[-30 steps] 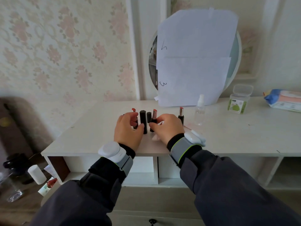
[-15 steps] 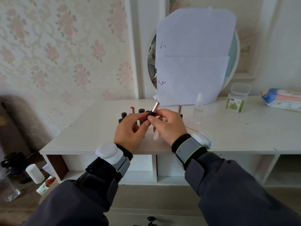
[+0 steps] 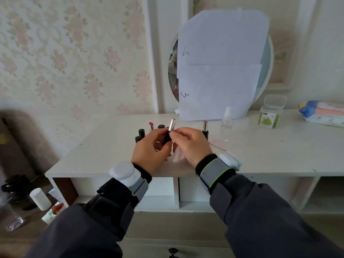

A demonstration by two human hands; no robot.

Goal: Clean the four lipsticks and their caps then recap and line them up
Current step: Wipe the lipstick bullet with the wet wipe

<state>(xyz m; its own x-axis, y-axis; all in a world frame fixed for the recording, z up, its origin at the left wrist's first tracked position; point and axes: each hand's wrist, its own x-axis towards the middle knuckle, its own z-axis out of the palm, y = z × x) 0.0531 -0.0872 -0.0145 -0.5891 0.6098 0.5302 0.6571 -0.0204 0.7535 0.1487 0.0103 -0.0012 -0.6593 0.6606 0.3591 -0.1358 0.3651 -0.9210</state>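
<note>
Holding one uncapped lipstick (image 3: 169, 132) between both hands, we grip its black base with the left hand (image 3: 151, 152) and pinch it with the right hand (image 3: 189, 146), which also seems to hold a pale wipe (image 3: 177, 155). Its long axis is near upright, tip leaning away toward the mirror (image 3: 268, 58). Beyond it, two open lipsticks (image 3: 205, 127) and loose black caps (image 3: 141, 133) stand on the tabletop (image 3: 260, 155); most of the task looks undone.

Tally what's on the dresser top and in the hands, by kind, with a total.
Uncapped lipsticks: 3, one held, two standing
Black caps visible: 3
Spray bottle: 1
Lidded box: 1
Wipes pack: 1
Total: 9
</note>
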